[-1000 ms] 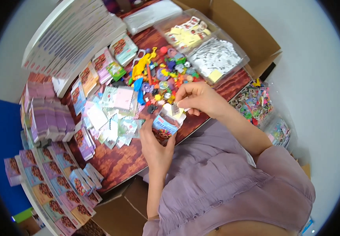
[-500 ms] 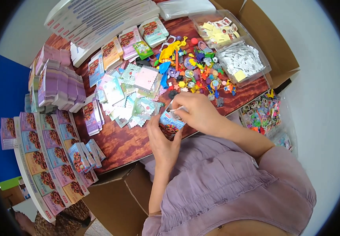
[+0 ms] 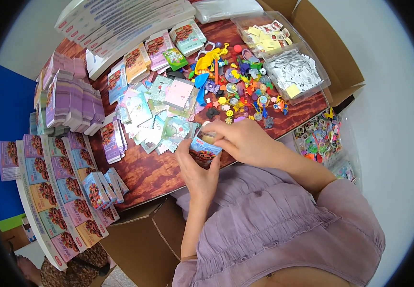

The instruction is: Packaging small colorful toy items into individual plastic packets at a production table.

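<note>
My left hand (image 3: 198, 174) grips a small blue cardboard box (image 3: 204, 148) with a red cartoon figure on its front, fingers on one side and thumb on the other. The box is held just above the table's near edge, its top open toward my right hand (image 3: 245, 142). That hand's fingers are bent together over the opening. A bit of white shows by its index fingertip; what is pinched there is mostly hidden. Just beyond the box lie loose scallop-edged cards (image 3: 168, 110) in clear sleeves. Small colourful plastic toys (image 3: 245, 81) are spread to their right.
Stacked boxes (image 3: 73, 103) and a display tray of them (image 3: 58, 196) line the left. White trays (image 3: 125, 21) rise at the back. Clear bins (image 3: 295, 71) of paper slips stand at the far right, above a bag of trinkets (image 3: 319, 136). A carton (image 3: 142, 239) sits below the table edge.
The box has tipped and shifted slightly to the left in my left hand, showing more of its open top. My right fingers have moved left over the opening.
</note>
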The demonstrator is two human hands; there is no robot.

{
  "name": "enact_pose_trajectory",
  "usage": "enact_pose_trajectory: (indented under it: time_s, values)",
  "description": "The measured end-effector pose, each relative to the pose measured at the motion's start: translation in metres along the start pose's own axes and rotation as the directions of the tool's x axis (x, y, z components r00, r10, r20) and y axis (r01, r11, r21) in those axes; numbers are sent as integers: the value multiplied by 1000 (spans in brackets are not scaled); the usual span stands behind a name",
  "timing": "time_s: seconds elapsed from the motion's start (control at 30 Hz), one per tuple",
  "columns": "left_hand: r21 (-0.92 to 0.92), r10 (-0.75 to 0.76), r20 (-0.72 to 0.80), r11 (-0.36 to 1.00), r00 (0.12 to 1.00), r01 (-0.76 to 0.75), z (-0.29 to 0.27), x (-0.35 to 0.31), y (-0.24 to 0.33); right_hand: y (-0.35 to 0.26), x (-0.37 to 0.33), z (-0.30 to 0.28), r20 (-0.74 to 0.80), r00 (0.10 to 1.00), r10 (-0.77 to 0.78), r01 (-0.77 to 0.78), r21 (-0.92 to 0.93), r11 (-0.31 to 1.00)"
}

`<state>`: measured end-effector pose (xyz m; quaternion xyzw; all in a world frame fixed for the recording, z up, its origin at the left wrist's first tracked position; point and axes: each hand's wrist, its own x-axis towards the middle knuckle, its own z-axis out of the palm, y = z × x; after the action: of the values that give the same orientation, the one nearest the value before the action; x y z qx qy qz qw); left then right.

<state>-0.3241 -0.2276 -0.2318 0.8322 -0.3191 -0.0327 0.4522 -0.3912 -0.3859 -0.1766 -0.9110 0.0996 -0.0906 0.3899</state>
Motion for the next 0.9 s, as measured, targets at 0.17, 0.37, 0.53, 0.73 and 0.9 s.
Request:
enact_pose_trajectory:
  time_s: [0.17, 0.37, 0.53, 0.73, 0.9]
  values:
    - [-260, -165, -43, 954, 985, 148, 4, -5, -8, -7, -7, -13, -88, 996, -24, 40, 182, 982]
    - [-95, -83, 21, 992, 996, 84, 5, -12, -6, -4, -10, -1, 162, 984, -74, 76, -5, 997]
    - [-367, -164, -25, 919, 986, 143, 11, -15, -6, -3, -13, -4, -120, 992, -41, 85, 386, 918]
    - [-391, -164, -8, 909, 986, 148, 11, -12, 3, -3, -11, 4, -396, 896, -201, 270, 127, 954]
    - [-148, -17, -42, 989, 999, 11, 9, -12, 12, 14, -12, -1, -130, 979, -158, 184, 223, 957]
